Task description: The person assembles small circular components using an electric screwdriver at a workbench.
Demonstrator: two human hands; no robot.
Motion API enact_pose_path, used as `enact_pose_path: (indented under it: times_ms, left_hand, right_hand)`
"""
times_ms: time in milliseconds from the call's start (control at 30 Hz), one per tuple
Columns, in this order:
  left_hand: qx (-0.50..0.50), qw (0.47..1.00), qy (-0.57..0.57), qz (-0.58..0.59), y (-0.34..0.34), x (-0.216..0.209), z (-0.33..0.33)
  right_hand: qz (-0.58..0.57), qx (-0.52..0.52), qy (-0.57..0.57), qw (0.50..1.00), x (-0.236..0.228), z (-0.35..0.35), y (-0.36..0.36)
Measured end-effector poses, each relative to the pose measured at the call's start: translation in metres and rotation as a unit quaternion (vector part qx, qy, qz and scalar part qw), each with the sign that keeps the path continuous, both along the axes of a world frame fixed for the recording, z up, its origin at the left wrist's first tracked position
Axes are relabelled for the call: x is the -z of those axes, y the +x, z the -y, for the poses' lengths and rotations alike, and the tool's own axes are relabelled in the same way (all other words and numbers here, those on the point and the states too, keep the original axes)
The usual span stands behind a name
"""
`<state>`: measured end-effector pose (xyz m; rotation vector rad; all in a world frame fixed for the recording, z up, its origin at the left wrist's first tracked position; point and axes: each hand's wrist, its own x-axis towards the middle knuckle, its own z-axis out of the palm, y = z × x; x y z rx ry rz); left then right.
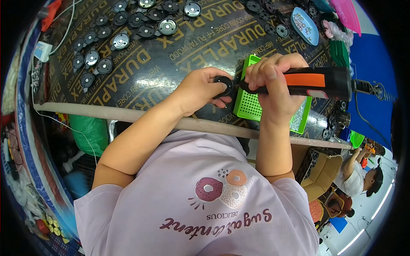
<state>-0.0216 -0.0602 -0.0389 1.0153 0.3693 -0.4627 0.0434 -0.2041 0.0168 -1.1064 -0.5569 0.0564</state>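
My left hand [192,91] pinches a small black round part [224,85] above the dark table, fingers wrapped about its edge. Coming in from the right, a black electric screwdriver [333,82] with an orange panel lies level in my right hand [279,83], which is closed round its front end. Its tip points at the round part; whether the two touch is hard to make out. Beneath my right hand sits a bright green tray [237,112] with a grid of small holes, partly hidden by the hand and forearm.
Several black round parts with silver discs [121,41] lie across the table's far left; more [282,30] are at the far right. A light blue dish [315,42] holds small pieces. A coiled cord [382,91] trails from the screwdriver. A person [358,175] works at the right.
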Motion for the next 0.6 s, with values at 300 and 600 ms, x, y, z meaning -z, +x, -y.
enact_pose_path:
  times_ms: [300, 600]
  left_hand:
    - [-0.002, 1.0, 0.012, 0.003, -0.0004, -0.0006, 0.0]
    - [0.001, 1.0, 0.004, 0.007, 0.0004, 0.0023, -0.0008]
  right_hand:
    - [0.062, 0.026, -0.04, 0.997, 0.0056, -0.0024, -0.0032]
    - [0.09, -0.011, -0.085, 0.992, 0.0041, -0.0005, -0.0058]
